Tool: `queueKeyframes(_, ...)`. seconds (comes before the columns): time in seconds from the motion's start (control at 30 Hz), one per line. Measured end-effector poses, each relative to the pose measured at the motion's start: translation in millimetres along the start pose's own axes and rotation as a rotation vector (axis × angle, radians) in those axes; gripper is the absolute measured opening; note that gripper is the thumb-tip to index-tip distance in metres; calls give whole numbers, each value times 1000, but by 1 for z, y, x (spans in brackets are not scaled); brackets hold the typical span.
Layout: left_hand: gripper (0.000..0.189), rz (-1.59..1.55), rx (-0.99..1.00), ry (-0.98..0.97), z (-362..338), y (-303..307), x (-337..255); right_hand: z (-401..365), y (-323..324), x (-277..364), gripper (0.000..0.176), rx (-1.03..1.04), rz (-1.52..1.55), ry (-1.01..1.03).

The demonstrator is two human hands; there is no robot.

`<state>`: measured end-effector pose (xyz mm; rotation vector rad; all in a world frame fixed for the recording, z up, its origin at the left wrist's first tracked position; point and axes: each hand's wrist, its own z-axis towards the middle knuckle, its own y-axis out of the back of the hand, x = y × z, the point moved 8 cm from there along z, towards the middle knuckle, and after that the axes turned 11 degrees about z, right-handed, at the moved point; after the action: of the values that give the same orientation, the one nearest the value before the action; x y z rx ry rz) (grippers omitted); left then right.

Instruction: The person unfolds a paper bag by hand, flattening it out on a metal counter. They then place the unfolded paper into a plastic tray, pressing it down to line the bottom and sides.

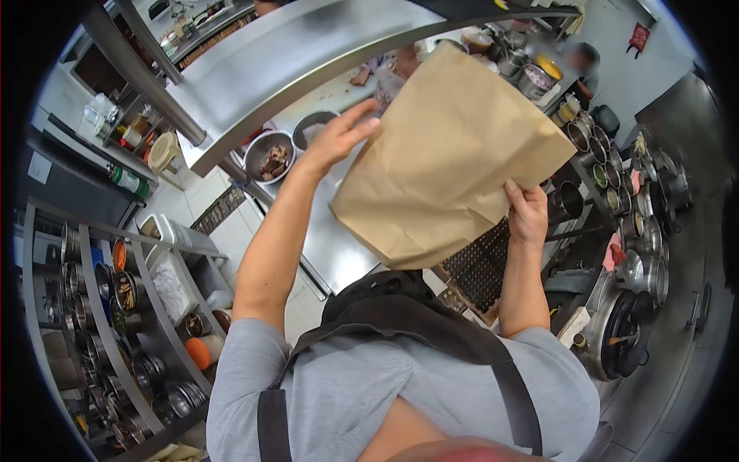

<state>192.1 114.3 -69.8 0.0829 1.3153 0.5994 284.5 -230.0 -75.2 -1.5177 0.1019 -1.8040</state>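
A large brown paper bag is held up in front of my chest, slightly creased and tilted, its bottom end toward me. My right hand grips its right edge, with the thumb on the near face and the fingers behind. On the other side, my left hand has its fingers stretched out, the fingertips right at the bag's left edge. Beneath the bag lies a steel work table. Past my left hand stand a metal bowl with dark pieces of food and a second metal bowl.
A steel overhead shelf spans the far side of the table. Racks with pans and containers stand on my left. Pots line the right side. A black perforated mat lies below the bag. Another person stands at the back right.
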Motion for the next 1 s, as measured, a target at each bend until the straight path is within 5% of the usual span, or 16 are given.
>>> queueKeyframes(0.1, 44, -233, 237, 14, 0, -40, -29, -16, 13, 28, 22, -14, -207, 33)
queueKeyframes(0.23, 44, -217, 250, 26, -17, -59, -35, -42, 16, 57, 22, -35, -210, 175)
queueKeyframes(0.4, 51, -401, 1, -210, -32, -51, -81, -49, 23, 60, 21, -91, -212, 186)
queueKeyframes(0.7, 43, -384, -8, -47, -37, -22, -76, -30, 8, 57, 17, -33, -171, 240)
queueKeyframes(0.83, 36, -464, -130, -110, -40, -7, -105, -25, -3, 58, 18, -21, -204, 245)
queueKeyframes(1.0, 21, -357, -34, -112, -32, -2, -104, -26, -19, 65, 21, -74, -157, 310)
